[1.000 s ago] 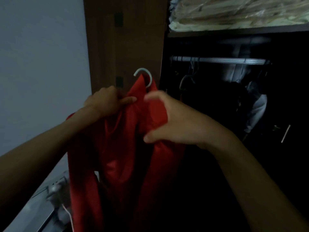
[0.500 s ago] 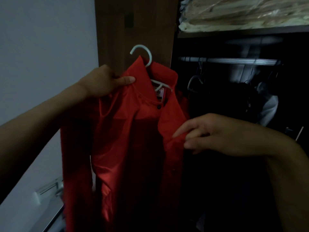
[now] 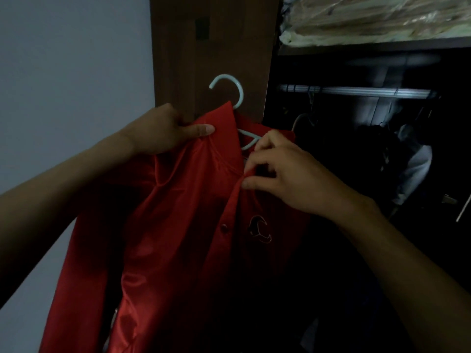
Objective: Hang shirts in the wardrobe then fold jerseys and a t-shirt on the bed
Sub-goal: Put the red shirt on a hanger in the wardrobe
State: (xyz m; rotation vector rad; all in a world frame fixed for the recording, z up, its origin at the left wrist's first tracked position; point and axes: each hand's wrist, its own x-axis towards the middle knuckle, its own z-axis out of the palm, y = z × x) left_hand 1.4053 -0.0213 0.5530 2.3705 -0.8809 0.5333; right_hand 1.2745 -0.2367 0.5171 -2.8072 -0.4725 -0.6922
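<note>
Currently, the left hand (image 3: 163, 131) is gripping the left shoulder of the red shirt (image 3: 178, 225), thumb lying flat across the collar, while the right hand (image 3: 288, 174) is pinching the placket edge just below the collar. The shirt is hanging on a pale hanger (image 3: 235, 98), held up before the wardrobe (image 3: 211, 47), left of its rail (image 3: 356, 91).

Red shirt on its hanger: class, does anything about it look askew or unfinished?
Yes. The red shirt sits unevenly on the pale hanger: its front hangs open below the collar, where the right hand pinches the placket, while the left hand grips one shoulder.
</note>
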